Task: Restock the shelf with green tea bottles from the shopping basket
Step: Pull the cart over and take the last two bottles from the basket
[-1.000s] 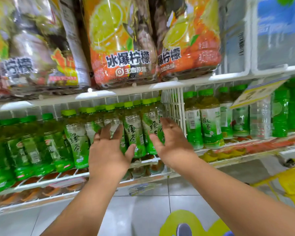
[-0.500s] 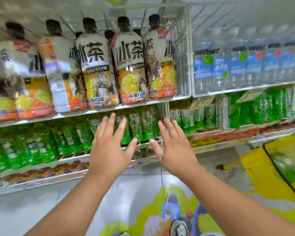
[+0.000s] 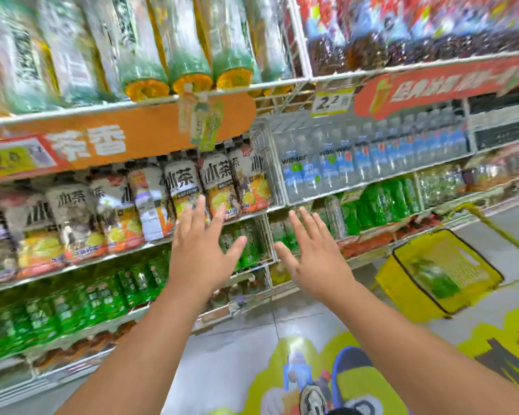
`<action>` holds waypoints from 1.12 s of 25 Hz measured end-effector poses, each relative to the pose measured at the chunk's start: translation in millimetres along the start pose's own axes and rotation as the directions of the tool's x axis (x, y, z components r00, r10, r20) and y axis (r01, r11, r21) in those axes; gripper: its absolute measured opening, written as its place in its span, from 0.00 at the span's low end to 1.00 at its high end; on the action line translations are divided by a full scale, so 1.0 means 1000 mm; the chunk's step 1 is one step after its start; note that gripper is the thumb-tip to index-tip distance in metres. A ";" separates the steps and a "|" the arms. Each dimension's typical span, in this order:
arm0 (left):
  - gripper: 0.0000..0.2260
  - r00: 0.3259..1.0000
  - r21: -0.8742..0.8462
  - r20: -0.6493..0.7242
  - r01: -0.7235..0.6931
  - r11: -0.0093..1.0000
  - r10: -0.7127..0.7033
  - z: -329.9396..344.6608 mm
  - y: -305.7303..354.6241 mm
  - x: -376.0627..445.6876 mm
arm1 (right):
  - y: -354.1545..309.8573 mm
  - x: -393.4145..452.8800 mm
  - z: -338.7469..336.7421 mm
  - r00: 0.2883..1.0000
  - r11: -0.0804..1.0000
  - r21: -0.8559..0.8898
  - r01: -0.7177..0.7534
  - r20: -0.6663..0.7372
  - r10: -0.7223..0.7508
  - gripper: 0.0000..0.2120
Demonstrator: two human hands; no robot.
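Rows of green tea bottles (image 3: 108, 298) with green caps fill the low wire shelf (image 3: 57, 339) at the left and centre. My left hand (image 3: 200, 253) and my right hand (image 3: 315, 253) hover side by side in front of that shelf, fingers spread and straight, holding nothing and clear of the bottles. A yellow shopping basket (image 3: 450, 259) stands on the floor at the right with a green tea bottle (image 3: 432, 280) lying inside it. The picture is blurred by motion.
Above the green tea stands a row of lemon tea bottles (image 3: 192, 193), and water bottles (image 3: 357, 163) sit to their right. More green bottles (image 3: 384, 202) fill the right bay. An orange banner (image 3: 117, 139) hangs higher up. Grey floor tiles carry a yellow sticker (image 3: 297, 369), with my shoe (image 3: 312, 399) on it.
The view has pulled back and risen from the green tea shelf, revealing higher shelves and the basket. Both hands have come away from the bottles and stay spread and empty.
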State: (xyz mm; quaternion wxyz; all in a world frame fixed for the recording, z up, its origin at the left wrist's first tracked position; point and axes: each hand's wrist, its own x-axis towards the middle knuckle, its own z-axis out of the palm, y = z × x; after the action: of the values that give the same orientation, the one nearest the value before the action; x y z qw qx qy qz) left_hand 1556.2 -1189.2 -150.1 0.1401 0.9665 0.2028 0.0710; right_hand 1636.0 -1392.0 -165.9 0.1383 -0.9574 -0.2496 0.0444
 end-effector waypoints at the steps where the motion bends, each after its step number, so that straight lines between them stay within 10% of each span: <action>1: 0.35 1.000 -0.015 0.012 -0.015 1.000 0.015 -0.012 0.006 -0.001 | -0.003 -0.007 -0.015 1.000 1.000 0.000 -0.018 -0.004 0.018 0.46; 21: 0.36 0.923 0.003 -0.013 -0.384 0.923 0.384 -0.066 0.200 -0.203 | 0.082 -0.298 -0.145 0.892 0.946 0.100 -0.310 -0.313 0.325 0.36; 28: 0.37 0.785 -0.030 -0.029 -0.619 0.785 0.618 -0.044 0.326 -0.293 | 0.160 -0.437 -0.171 0.797 0.879 0.123 -0.461 -0.379 0.471 0.36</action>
State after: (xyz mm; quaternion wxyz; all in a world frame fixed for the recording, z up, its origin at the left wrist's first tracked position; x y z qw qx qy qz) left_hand 1403.2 -1586.0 -34.4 0.1256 0.9761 -0.1251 0.1255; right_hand 1356.3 -1781.3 -41.4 0.1825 -0.9760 0.0274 -0.1153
